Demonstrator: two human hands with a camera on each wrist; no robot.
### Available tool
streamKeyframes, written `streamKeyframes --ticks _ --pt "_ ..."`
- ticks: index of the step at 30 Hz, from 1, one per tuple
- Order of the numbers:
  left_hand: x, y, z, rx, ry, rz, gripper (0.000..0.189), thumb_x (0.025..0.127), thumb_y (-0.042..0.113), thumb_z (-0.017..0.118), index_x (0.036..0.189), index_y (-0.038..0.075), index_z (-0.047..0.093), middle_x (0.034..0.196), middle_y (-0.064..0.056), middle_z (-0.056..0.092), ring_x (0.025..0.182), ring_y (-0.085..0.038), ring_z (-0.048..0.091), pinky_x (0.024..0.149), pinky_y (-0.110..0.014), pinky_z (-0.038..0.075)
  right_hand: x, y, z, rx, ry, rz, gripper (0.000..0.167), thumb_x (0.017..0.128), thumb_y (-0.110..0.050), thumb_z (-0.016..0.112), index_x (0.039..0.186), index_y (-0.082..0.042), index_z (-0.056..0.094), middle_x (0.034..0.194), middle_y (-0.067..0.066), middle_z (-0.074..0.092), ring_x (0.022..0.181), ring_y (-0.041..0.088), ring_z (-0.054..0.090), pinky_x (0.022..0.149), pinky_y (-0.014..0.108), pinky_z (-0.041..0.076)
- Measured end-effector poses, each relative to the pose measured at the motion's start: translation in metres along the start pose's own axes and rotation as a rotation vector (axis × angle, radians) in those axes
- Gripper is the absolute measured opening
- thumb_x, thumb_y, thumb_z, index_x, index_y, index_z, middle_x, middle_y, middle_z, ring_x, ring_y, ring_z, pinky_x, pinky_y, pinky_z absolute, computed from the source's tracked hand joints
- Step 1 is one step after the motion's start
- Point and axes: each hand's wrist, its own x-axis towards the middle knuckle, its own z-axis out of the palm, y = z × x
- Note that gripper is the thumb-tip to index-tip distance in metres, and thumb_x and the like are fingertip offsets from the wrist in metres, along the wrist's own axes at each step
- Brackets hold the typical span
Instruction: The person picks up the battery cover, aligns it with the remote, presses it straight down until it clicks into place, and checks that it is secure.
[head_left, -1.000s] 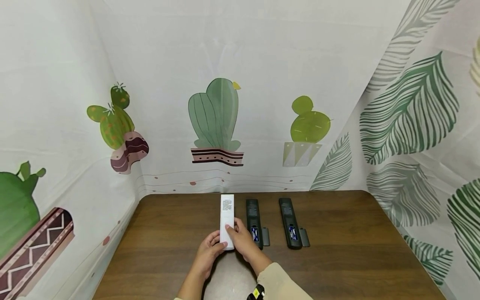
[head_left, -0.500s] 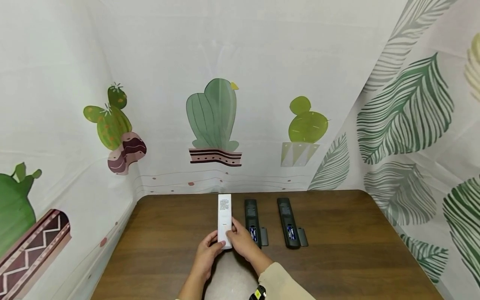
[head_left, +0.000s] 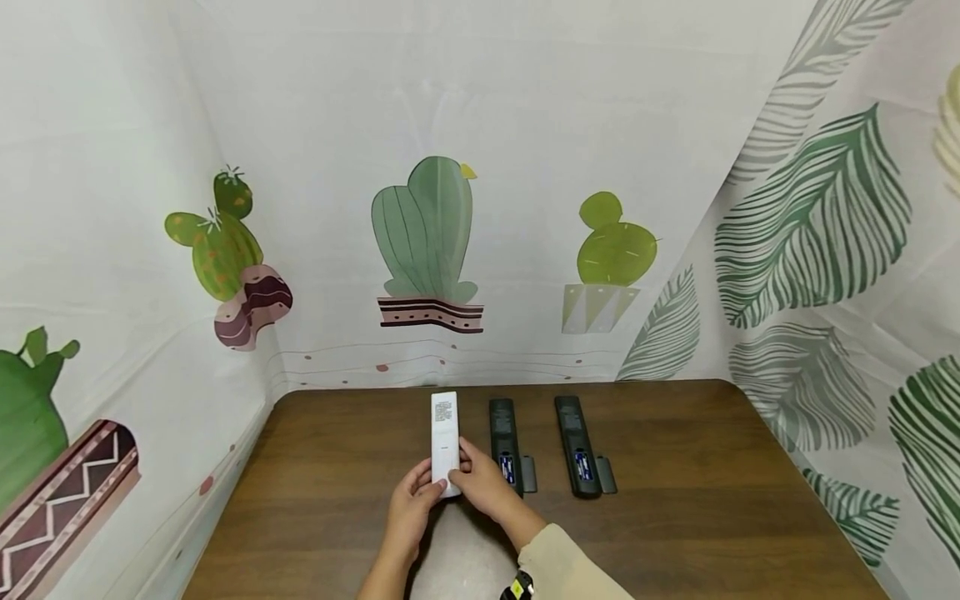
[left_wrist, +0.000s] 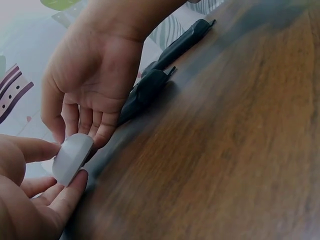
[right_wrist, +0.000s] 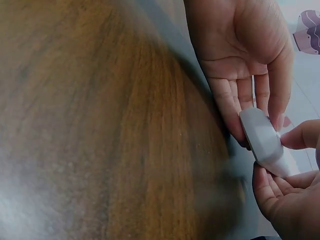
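Both hands hold a white remote control (head_left: 445, 433) above the near part of the table, its back with the printed label facing up. My left hand (head_left: 408, 507) grips the lower left side, thumb on the back. From the right, my right hand (head_left: 486, 486) pinches the lower part, thumb tip at the back's edge. In the left wrist view the remote's rounded white end (left_wrist: 74, 156) shows between the fingers of both hands. To the right lie two black remotes, a nearer one (head_left: 503, 425) and a farther one (head_left: 573, 423), face down, with blue batteries (head_left: 583, 465) in their uncovered compartments.
Beside each black remote lies a dark battery cover (head_left: 528, 473), the second cover (head_left: 606, 474) farther right. The brown wooden table (head_left: 697, 500) ends at a cloth backdrop (head_left: 525, 108) printed with cacti and leaves.
The white remote has shifted slightly left with both hands. My right thumb has slid down the back toward the near end. The black remotes stay in place.
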Motion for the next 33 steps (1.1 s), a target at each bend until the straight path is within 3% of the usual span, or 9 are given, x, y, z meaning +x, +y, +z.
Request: streamKeyframes --ticks 6,12,21,28,33 --pt "0.0001 0.0007 0.0015 0.039 0.040 0.028 0.056 0.093 0.004 0.066 0.143 -0.013 0.046 0.133 -0.031 0.058 0.102 -0.015 0.065 0.081 -0.017 0.053 0.0011 -0.0014 0.0013 -0.027 0.000 -0.011 0.065 0.090 -0.004 0.065 0.148 0.011 0.041 0.132 0.026 0.062 0.106 0.030 0.064 0.076 0.028 0.057" --pt "0.0002 0.0022 0.0020 0.092 0.085 0.058 0.053 0.092 0.003 0.067 0.140 -0.014 0.049 0.129 -0.029 0.051 0.107 -0.023 0.065 0.078 -0.014 0.053 0.0015 -0.0028 0.0029 -0.061 -0.007 -0.022 0.064 0.089 -0.003 0.065 0.147 0.011 0.041 0.134 0.026 0.062 0.107 0.032 0.065 0.076 0.026 0.056" --pt "0.0007 0.0017 -0.0015 0.156 0.128 0.045 0.051 0.093 0.005 0.067 0.138 -0.012 0.052 0.129 -0.030 0.062 0.109 -0.029 0.066 0.075 -0.015 0.053 0.0036 -0.0030 0.0066 -0.053 -0.016 -0.009 0.062 0.088 -0.004 0.066 0.145 0.009 0.046 0.128 0.023 0.065 0.104 0.029 0.065 0.076 0.026 0.055" --pt "-0.0010 0.0057 -0.0029 0.178 0.143 0.044 0.050 0.093 0.007 0.068 0.137 -0.011 0.054 0.127 -0.029 0.064 0.102 -0.021 0.067 0.073 -0.018 0.055 0.0063 -0.0034 0.0081 -0.027 -0.016 0.000 0.060 0.086 -0.003 0.067 0.142 0.010 0.049 0.121 0.021 0.066 0.100 0.025 0.063 0.074 0.023 0.053" --pt "-0.0014 0.0066 -0.0031 0.190 0.154 0.043 0.049 0.092 0.006 0.068 0.137 -0.012 0.055 0.125 -0.029 0.064 0.099 -0.022 0.067 0.070 -0.020 0.056 0.0057 -0.0041 0.0094 -0.051 -0.005 0.021 0.061 0.086 -0.005 0.068 0.142 0.009 0.050 0.122 0.020 0.065 0.100 0.024 0.062 0.076 0.026 0.053"
